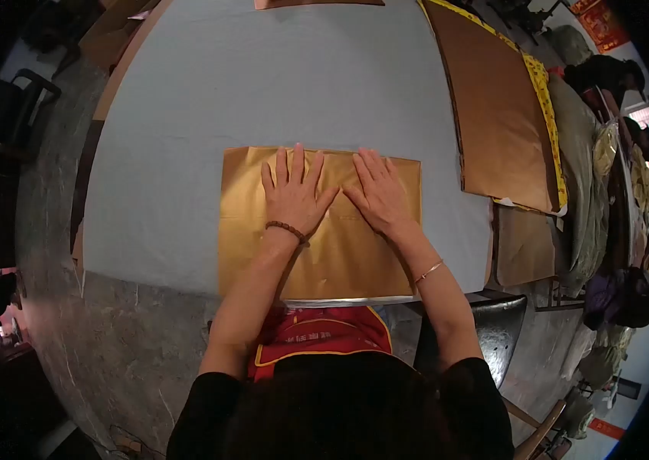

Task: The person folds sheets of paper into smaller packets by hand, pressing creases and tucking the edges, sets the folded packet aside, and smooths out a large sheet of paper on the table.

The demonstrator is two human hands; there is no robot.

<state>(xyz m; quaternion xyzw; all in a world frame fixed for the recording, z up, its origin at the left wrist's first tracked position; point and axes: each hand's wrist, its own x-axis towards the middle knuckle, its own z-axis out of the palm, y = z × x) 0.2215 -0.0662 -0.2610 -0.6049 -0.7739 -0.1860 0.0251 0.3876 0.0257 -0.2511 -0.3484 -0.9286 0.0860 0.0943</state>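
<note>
Left grip (294,198) and right grip (380,193) rest flat, fingers extended, grasping nothing, on the gold sheet (246,245) beneath them, the blue-grey worktop (301,77) beyond.

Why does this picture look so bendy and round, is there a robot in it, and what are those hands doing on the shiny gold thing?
There's no robot working here, just a person. The camera sits on their head and looks forward and down, and the view comes out curved, with dark corners.

The left hand, with a beaded bracelet at its wrist, and the right hand lie flat on a gold sheet. They are holding nothing: the fingers are spread, not gripping.

Under the sheet is a blue-grey cover. To the right lies a brown panel with yellow edging. The red thing near the bottom is cloth on the person's front.
</note>
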